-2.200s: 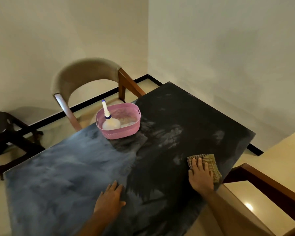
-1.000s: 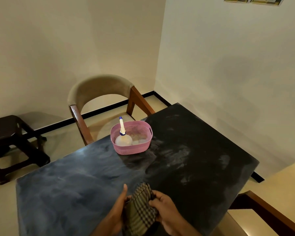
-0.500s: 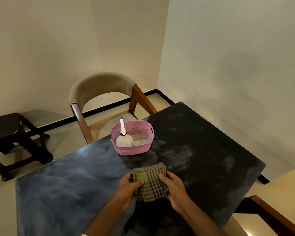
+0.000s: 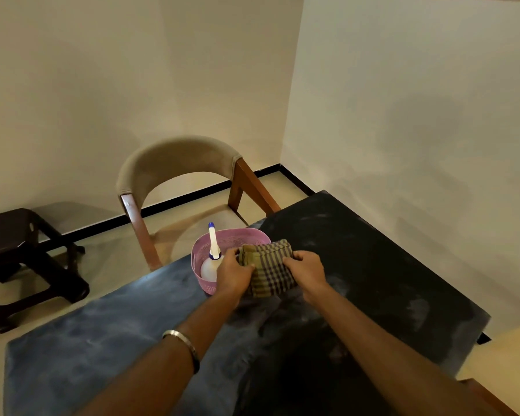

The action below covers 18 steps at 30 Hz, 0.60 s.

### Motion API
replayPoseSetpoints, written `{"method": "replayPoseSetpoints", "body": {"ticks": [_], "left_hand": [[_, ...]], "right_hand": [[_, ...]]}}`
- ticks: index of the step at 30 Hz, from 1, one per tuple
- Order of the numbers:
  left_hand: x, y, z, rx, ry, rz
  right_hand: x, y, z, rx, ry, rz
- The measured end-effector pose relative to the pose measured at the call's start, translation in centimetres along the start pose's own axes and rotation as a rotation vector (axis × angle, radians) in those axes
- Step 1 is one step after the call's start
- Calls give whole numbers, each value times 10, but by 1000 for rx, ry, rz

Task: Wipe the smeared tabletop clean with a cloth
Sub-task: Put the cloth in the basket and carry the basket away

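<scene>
A folded checked cloth (image 4: 269, 270) in olive and dark stripes is held up off the dark tabletop (image 4: 373, 280), right in front of the pink basket. My left hand (image 4: 233, 273) grips its left edge and my right hand (image 4: 306, 270) grips its right edge. The left half of the tabletop carries a pale bluish haze, and faint whitish smears show at the right near the far edge. A metal bangle sits on my left wrist.
A pink perforated basket (image 4: 201, 256) stands at the table's far edge with a white squeeze bottle (image 4: 211, 259) upright inside. A curved-back wooden chair (image 4: 180, 163) is behind it. A dark wooden stool (image 4: 15, 250) is at left. Another chair's wooden arm (image 4: 490, 397) shows at bottom right.
My right hand lifted the cloth from the table's right side; both hands folded it at the centre and carried it forward to the basket. The left hand left the tabletop.
</scene>
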<state>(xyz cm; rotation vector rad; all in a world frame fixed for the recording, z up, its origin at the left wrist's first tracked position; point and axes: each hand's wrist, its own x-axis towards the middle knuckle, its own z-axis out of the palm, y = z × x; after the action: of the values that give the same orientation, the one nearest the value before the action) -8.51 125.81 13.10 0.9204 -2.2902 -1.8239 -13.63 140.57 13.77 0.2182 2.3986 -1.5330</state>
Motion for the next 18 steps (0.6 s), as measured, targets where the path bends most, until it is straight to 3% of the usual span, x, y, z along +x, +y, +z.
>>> {"method": "replayPoseSetpoints", "body": {"ticks": [11,18], "left_hand": [[78,9,18,153,75,-47],[97,-9,27,189,76,-26]], "right_hand": [[86,-31,39,-345,-67,-135],[107,-22,64,-385,-189,-213]]}}
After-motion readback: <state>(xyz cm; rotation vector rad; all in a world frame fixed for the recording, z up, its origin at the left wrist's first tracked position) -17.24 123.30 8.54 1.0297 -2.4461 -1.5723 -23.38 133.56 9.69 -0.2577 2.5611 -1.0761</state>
